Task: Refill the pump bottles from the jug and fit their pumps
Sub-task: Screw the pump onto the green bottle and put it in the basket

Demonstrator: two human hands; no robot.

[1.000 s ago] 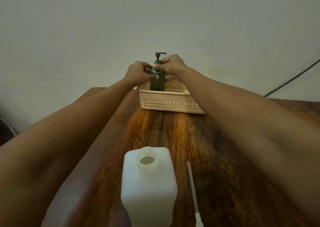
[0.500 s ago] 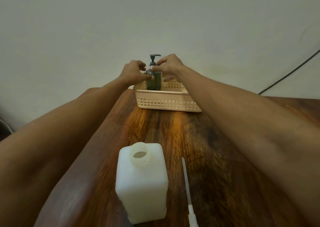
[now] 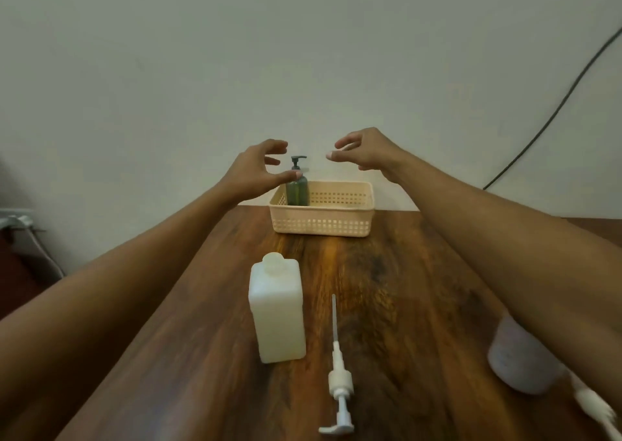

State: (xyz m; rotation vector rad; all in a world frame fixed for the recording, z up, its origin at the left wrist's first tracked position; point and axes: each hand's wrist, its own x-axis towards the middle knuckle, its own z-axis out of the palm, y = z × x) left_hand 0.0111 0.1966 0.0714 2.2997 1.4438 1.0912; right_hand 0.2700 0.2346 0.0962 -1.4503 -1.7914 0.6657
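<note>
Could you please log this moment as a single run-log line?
left hand: open | right hand: open | green pump bottle: upright in basket | white pump: on table

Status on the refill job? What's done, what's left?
Done: green bottle, pump fitted, stands in the basket. In hand: nothing; left hand and right hand open above it. Left: loose white pump lies by the jug; pale bottle still unfitted.

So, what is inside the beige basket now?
One dark green pump bottle stands upright in the left end of the basket, pump fitted. The rest looks empty, though the near wall hides the floor.
</note>
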